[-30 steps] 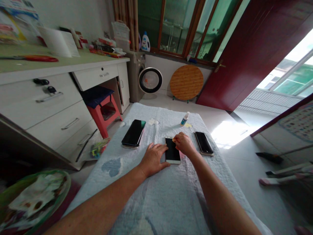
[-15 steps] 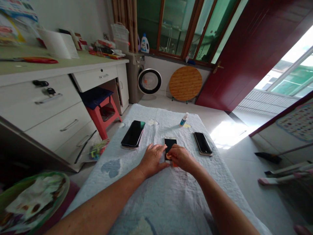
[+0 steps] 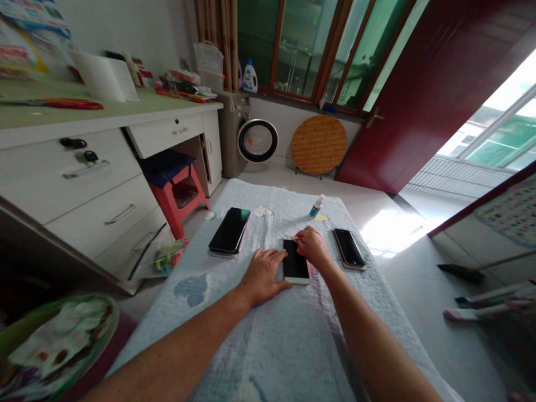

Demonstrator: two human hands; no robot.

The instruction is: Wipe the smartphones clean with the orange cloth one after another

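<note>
A white phone (image 3: 296,269) with a dark screen lies face up on the cloth-covered table. My left hand (image 3: 264,273) rests against its left edge, fingers spread, thumb near the lower corner. At the phone's upper right, my right hand (image 3: 312,245) pinches an orange cloth (image 3: 298,245) pressed on the screen; most of the cloth is hidden by the fingers. To the left lies a larger black phone (image 3: 230,230), which seems to sit on top of another. On the right is another dark phone (image 3: 349,248). A small spray bottle (image 3: 316,207) stands beyond my right hand.
The pale blue cloth (image 3: 251,346) covers the table. A red stool (image 3: 178,195) stands by the white drawers (image 3: 96,206) at left. Near the lower left is a bin (image 3: 111,324) with waste. A washing machine (image 3: 234,131) has its door swung open at the back.
My right hand has moved with the orange cloth from the lower part of the screen up to the phone's top right. My left hand stays at the left edge.
</note>
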